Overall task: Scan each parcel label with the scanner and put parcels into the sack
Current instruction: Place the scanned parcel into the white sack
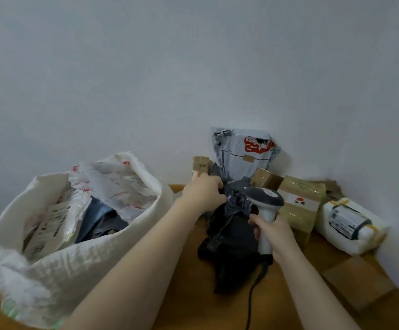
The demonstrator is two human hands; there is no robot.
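Crumpled black plastic parcel on table at 5 o'clock, left hand gripping its crinkled top. Right hand curls round white, grey-headed scanner. Open white sack at 8 o'clock.

Wooden table: sack, black parcel, taped boxes, white parcel.

white parcel label, grey mailer print, both unreadable

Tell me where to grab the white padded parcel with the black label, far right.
Grip the white padded parcel across its rounded middle, coming from above and the near side: the wall is behind it and the taped brown cardboard box crowds its left.
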